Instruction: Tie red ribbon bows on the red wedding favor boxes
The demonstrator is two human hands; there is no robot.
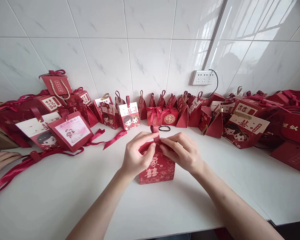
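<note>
A red wedding favour box [162,168] with white characters and a floral print stands upright on the white table in front of me. A dark red ribbon loop [154,129] rises from its top. My left hand [139,153] pinches the ribbon at its base from the left, thumb and forefinger closed. From the right, my right hand [183,151], with a ring on one finger, closes its fingertips at the same spot, where a small gold-coloured bit shows. The fingers partly cover the top of the box. A black hair tie [164,128] lies just behind.
Several red favour boxes with loops line the tiled wall, among them a couple-print box [129,118] and a larger one [243,130] at right. Loose red ribbons [8,176] trail at left, near another person's hand [2,161]. A power strip [202,77] is on the wall.
</note>
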